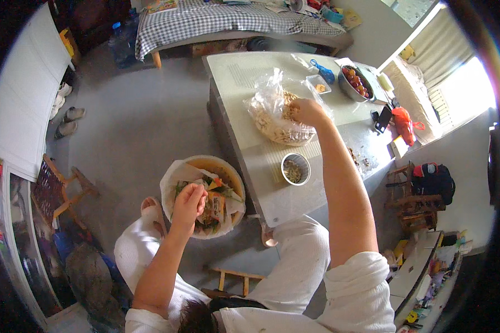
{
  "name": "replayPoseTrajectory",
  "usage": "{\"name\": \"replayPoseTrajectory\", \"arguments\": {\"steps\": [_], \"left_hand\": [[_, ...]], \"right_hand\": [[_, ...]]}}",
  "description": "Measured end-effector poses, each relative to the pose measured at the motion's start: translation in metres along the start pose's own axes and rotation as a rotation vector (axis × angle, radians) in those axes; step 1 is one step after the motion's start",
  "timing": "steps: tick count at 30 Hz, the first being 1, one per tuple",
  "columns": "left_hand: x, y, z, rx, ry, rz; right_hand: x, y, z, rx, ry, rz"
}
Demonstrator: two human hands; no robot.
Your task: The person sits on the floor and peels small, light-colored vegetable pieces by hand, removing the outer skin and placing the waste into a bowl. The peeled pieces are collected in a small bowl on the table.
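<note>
My right hand reaches into the mouth of a clear plastic bag on the table. The bag is full of pale dried pieces, perhaps nuts or seeds in their shells. My fingertips are down among them, so their grip is hidden. Over the waste bin, my left hand is curled with the fingers drawn together; whether it holds something small is not visible. A white liner hangs over the bin's rim, with green leaves and printed wrappers inside. A white ribbed cup of small greenish-brown pieces stands near the bag.
On the table are a bowl of red fruit, a small clear tub, a phone and a red plastic bag. A wooden chair stands at left. A bed with a checked cover is beyond.
</note>
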State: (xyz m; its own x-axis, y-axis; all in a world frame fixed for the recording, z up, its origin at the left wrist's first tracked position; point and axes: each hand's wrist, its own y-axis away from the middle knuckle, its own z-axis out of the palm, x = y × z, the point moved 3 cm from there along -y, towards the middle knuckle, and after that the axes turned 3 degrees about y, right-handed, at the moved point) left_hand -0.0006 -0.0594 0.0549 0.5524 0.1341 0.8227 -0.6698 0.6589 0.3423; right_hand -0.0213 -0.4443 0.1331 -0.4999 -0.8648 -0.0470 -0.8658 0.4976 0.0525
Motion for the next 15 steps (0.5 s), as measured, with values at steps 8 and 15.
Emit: {"name": "replayPoseTrajectory", "arguments": {"steps": [8, 15], "left_hand": [[0.004, 0.003, 0.002, -0.014, 0.021, -0.002], [-0.005, -0.001, 0.008, -0.108, 0.091, -0.045]], "right_hand": [[0.0, 0.005, -0.003, 0.19, -0.354, 0.054], [0.018, 0.016, -0.039, 0.345, -0.691, 0.069]]}}
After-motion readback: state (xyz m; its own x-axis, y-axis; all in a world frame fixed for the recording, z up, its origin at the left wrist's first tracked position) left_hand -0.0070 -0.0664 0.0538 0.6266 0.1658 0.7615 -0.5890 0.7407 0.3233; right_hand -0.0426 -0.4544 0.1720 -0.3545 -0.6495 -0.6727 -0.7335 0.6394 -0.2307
